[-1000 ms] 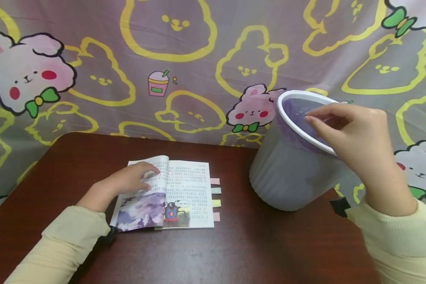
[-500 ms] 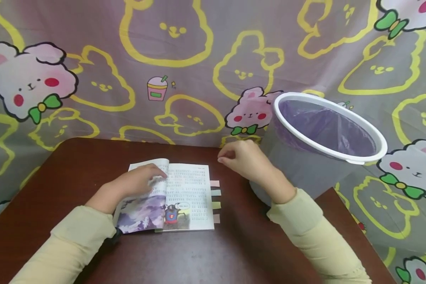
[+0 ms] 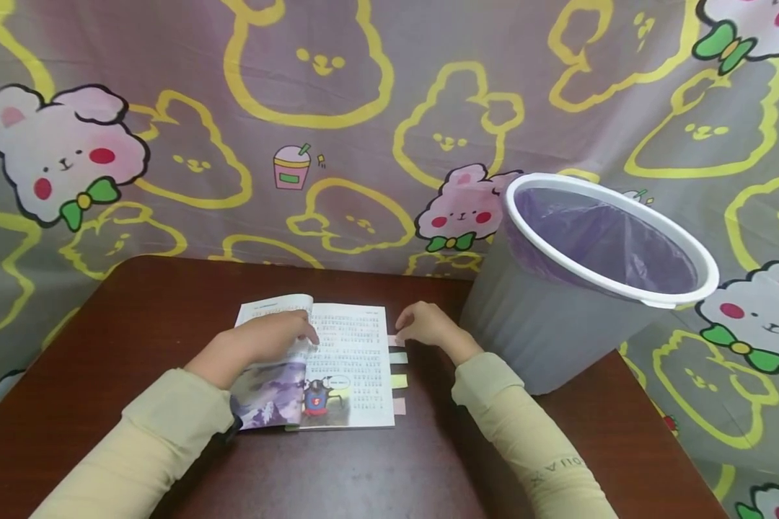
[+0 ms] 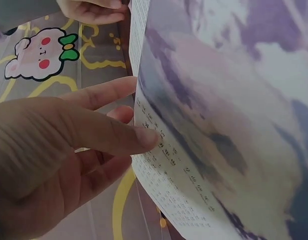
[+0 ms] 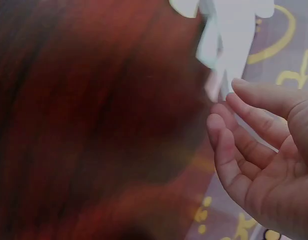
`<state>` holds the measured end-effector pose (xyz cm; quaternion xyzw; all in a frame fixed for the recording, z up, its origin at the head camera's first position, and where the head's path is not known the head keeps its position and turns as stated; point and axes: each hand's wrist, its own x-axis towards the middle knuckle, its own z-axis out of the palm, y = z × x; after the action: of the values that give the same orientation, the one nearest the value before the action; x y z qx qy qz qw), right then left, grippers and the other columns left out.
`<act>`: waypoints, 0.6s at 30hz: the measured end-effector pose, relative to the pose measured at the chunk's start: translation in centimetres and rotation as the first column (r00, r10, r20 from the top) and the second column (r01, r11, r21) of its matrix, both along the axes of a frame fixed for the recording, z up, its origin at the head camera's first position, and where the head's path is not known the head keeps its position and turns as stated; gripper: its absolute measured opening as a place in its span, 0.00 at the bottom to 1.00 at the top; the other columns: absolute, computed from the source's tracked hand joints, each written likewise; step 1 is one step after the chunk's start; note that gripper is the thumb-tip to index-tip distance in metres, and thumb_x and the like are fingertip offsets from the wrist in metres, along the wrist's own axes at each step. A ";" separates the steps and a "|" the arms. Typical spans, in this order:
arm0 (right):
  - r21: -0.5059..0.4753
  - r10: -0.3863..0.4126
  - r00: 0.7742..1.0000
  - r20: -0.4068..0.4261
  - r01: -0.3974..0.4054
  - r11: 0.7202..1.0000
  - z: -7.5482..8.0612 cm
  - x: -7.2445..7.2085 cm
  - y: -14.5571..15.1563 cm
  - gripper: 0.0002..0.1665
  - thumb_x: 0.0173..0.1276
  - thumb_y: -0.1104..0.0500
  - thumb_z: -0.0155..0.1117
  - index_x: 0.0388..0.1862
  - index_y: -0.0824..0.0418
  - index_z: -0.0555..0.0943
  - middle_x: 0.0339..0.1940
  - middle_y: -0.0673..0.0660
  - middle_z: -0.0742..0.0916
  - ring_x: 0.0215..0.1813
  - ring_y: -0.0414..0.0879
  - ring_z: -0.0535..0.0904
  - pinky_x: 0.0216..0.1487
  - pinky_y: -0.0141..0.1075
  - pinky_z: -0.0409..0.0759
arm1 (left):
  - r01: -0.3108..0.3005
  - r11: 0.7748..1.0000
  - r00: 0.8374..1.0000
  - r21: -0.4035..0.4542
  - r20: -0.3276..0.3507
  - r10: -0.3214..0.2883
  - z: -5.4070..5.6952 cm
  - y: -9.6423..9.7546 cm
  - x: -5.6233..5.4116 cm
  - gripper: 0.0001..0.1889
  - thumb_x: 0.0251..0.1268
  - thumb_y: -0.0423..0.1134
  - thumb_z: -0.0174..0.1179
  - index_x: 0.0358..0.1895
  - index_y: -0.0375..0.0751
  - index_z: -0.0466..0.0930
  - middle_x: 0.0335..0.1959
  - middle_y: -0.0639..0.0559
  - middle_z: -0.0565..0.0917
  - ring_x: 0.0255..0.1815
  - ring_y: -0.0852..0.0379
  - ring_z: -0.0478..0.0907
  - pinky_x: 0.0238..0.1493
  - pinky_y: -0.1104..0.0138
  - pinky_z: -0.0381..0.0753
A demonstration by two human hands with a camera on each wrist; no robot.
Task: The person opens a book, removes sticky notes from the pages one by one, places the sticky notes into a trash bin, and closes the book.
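An open book (image 3: 350, 346) lies on the table, with text and a cartoon on its right page and a purple picture on the left page. My left hand (image 3: 275, 337) rests over the left page, its fingers reaching toward the spine. In the left wrist view its thumb (image 4: 144, 139) lies on the page's printed text. Several coloured sticky tabs (image 3: 399, 380) stick out from the book's right edge. My right hand (image 3: 425, 324) is at the top pink tab (image 3: 392, 339). In the right wrist view its thumb and index fingertips are close together beside the tab ends.
A tall grey trash bin (image 3: 545, 317) with a white rim and purple liner leans at the right, just behind my right hand. The dark brown table (image 3: 337, 476) ends at a patterned cloth (image 3: 357, 65) behind it.
My right hand has moved from above the bin's opening down and left to the book's tabs. My left hand has slid slightly right toward the spine.
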<state>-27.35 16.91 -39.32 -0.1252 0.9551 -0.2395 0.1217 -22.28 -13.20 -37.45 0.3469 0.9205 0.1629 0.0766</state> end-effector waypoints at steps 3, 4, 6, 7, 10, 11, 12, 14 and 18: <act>-0.011 -0.005 1.000 0.008 0.005 1.000 -0.6 -0.2 0.0 0.07 0.62 0.63 0.77 0.38 0.61 0.87 0.35 0.54 0.88 0.37 0.49 0.81 0.43 0.43 0.82 | 0.050 0.999 0.999 0.022 -0.006 -0.050 0.0 -0.2 -0.1 0.26 0.55 0.11 0.51 0.47 0.38 0.90 0.37 0.50 0.80 0.43 0.53 0.80 0.55 0.57 0.81; -0.016 -0.006 1.000 0.014 0.007 1.000 -0.7 -0.2 0.0 0.07 0.63 0.63 0.76 0.38 0.62 0.87 0.34 0.54 0.88 0.37 0.49 0.80 0.43 0.42 0.82 | 0.062 0.997 0.998 0.035 -0.005 -0.062 0.0 -0.2 -0.1 0.26 0.53 0.11 0.51 0.46 0.38 0.90 0.36 0.51 0.80 0.42 0.54 0.79 0.55 0.57 0.81; -0.019 -0.009 1.000 0.025 0.009 1.000 -0.9 -0.2 0.0 0.06 0.64 0.63 0.76 0.39 0.62 0.87 0.32 0.53 0.87 0.35 0.48 0.80 0.41 0.41 0.82 | 0.088 0.994 0.996 0.066 -0.009 -0.088 0.0 -0.4 -0.1 0.25 0.51 0.11 0.52 0.44 0.37 0.90 0.35 0.52 0.81 0.41 0.55 0.78 0.54 0.58 0.81; -0.020 -0.010 0.999 0.031 0.010 1.000 -0.9 -0.2 0.0 0.06 0.65 0.62 0.75 0.39 0.62 0.87 0.31 0.53 0.86 0.34 0.48 0.80 0.39 0.40 0.81 | 0.098 0.992 0.995 0.081 -0.008 -0.097 0.1 -0.5 -0.1 0.25 0.50 0.11 0.51 0.43 0.37 0.91 0.35 0.52 0.81 0.40 0.56 0.78 0.52 0.58 0.81; -0.019 -0.013 0.998 0.061 0.014 1.000 -1.0 -0.2 0.0 0.06 0.66 0.61 0.75 0.37 0.62 0.87 0.27 0.53 0.84 0.30 0.47 0.79 0.35 0.37 0.78 | 0.095 0.988 0.995 0.119 0.020 -0.098 0.4 -0.7 0.0 0.25 0.49 0.12 0.51 0.41 0.37 0.91 0.34 0.53 0.81 0.38 0.57 0.76 0.48 0.61 0.80; -0.019 -0.013 0.998 0.068 0.015 1.000 -0.9 -0.2 0.0 0.06 0.67 0.60 0.74 0.36 0.62 0.86 0.26 0.53 0.84 0.29 0.46 0.79 0.33 0.36 0.77 | 0.093 0.988 0.995 0.125 0.033 -0.098 0.5 -0.7 -0.1 0.24 0.49 0.13 0.52 0.41 0.37 0.91 0.34 0.53 0.81 0.37 0.57 0.75 0.46 0.62 0.79; -0.022 -0.015 0.997 0.077 0.017 1.000 -0.9 -0.1 0.0 0.06 0.67 0.59 0.74 0.34 0.62 0.86 0.25 0.54 0.83 0.28 0.46 0.78 0.32 0.36 0.76 | 0.081 0.988 0.995 0.129 0.054 -0.089 0.6 -0.8 -0.1 0.24 0.48 0.13 0.52 0.42 0.37 0.91 0.34 0.53 0.81 0.36 0.57 0.74 0.44 0.62 0.78; -0.036 -0.022 0.995 0.093 0.025 0.999 -0.8 -0.1 0.0 0.08 0.67 0.59 0.74 0.31 0.62 0.85 0.23 0.54 0.83 0.27 0.46 0.77 0.30 0.35 0.74 | 0.054 0.990 0.993 0.133 0.096 -0.067 0.7 -0.8 -0.1 0.22 0.48 0.16 0.55 0.43 0.37 0.90 0.34 0.53 0.80 0.36 0.57 0.73 0.42 0.63 0.77; -0.073 -0.026 0.995 0.101 0.034 0.997 -0.6 -0.2 -0.2 0.11 0.67 0.58 0.74 0.30 0.61 0.83 0.23 0.54 0.82 0.26 0.46 0.77 0.30 0.34 0.73 | -0.017 0.985 0.984 0.170 0.180 -0.014 0.6 -0.8 -0.2 0.16 0.52 0.22 0.63 0.45 0.37 0.89 0.35 0.51 0.80 0.37 0.56 0.75 0.44 0.62 0.78</act>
<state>-27.55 16.75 -39.89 -0.1031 0.9399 -0.2830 0.1610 -22.44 -14.02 -36.84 0.3355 0.8926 0.2717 0.1295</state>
